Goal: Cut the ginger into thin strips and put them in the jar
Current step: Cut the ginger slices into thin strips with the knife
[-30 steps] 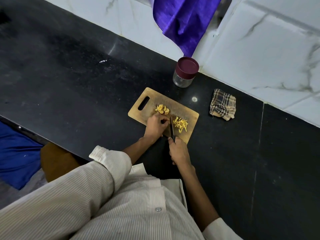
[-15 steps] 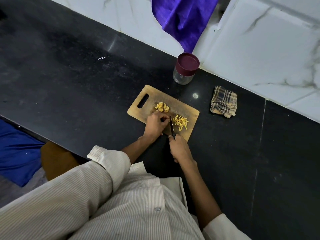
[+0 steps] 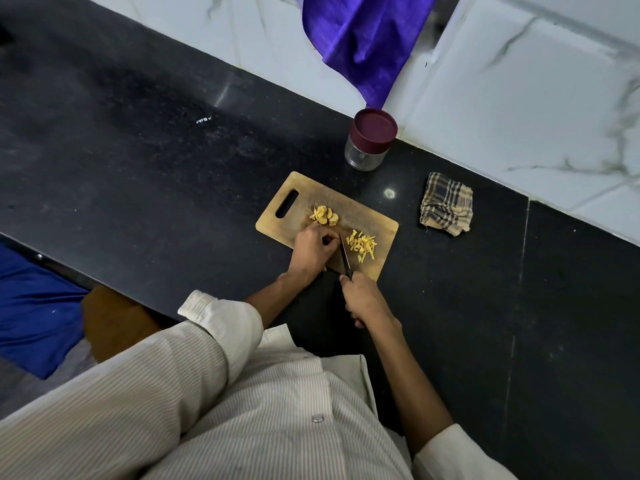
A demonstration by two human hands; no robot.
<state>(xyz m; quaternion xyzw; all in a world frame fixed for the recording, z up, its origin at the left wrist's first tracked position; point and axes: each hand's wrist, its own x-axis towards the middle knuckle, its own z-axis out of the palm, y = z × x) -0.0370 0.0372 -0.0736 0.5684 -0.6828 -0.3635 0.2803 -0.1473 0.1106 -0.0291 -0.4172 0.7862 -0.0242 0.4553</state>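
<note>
- On the wooden cutting board (image 3: 381,226), the right hand (image 3: 367,299) grips the knife (image 3: 344,254).
- Left hand (image 3: 311,251) curls beside the blade, seemingly pinning ginger, hidden underneath.
- Ginger strips (image 3: 362,244) lie right; slices (image 3: 323,215) behind.
- The lidded jar (image 3: 370,140) stands beyond the board.

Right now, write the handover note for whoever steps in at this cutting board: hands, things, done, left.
Left hand: fingers curled, pinning a ginger piece against the cutting board; the piece itself is hidden.
Right hand: grip on the knife, blade on the board beside the left fingertips.
Done: a pile of ginger strips lies right of the blade.
Left: the ginger slices beyond the left hand are uncut. The jar stands behind the board, maroon lid on, looks empty. Finish cutting, open it, load the strips.
</note>
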